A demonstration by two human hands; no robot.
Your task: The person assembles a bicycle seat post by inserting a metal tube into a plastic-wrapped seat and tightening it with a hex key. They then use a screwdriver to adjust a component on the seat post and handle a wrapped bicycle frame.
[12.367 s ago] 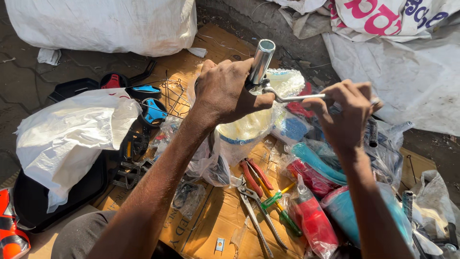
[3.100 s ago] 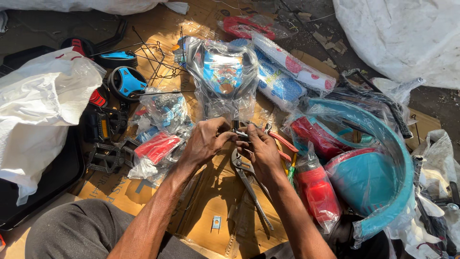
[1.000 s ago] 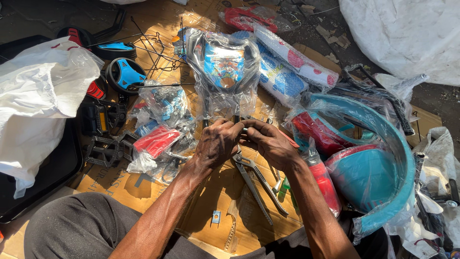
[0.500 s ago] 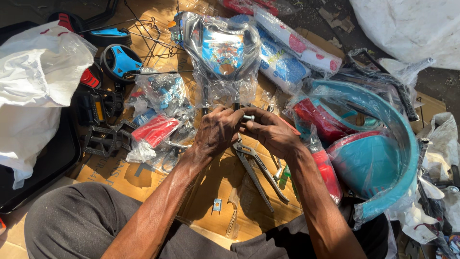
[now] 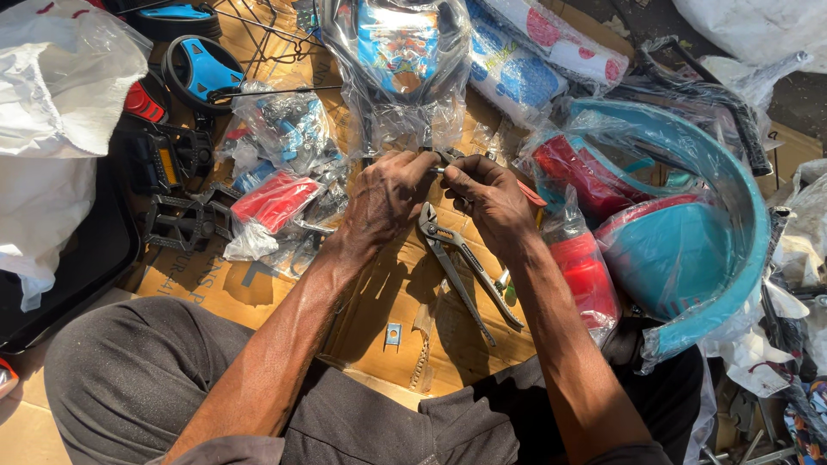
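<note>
My left hand (image 5: 389, 200) and my right hand (image 5: 484, 196) meet over the flattened cardboard (image 5: 379, 301), fingertips pinched together on a small metal part (image 5: 441, 164) that is mostly hidden between them. Just below the hands lies a pair of grey adjustable pliers (image 5: 461, 267), jaws toward my hands, handles pointing at my lap. A small square metal bracket (image 5: 393, 334) lies on the cardboard nearer to me.
Plastic-wrapped toy-vehicle parts ring the hands: a blue printed panel (image 5: 398, 53), a red piece (image 5: 274, 200), a teal curved hoop (image 5: 732, 207) with red parts (image 5: 586, 275), black pedals (image 5: 177, 185), a small steering wheel (image 5: 200, 73), white bags (image 5: 60, 86) at left.
The large metal tube held up long ago is gone from my hands. Over the last second both hands stayed together on the small part, and the view moved closer.
</note>
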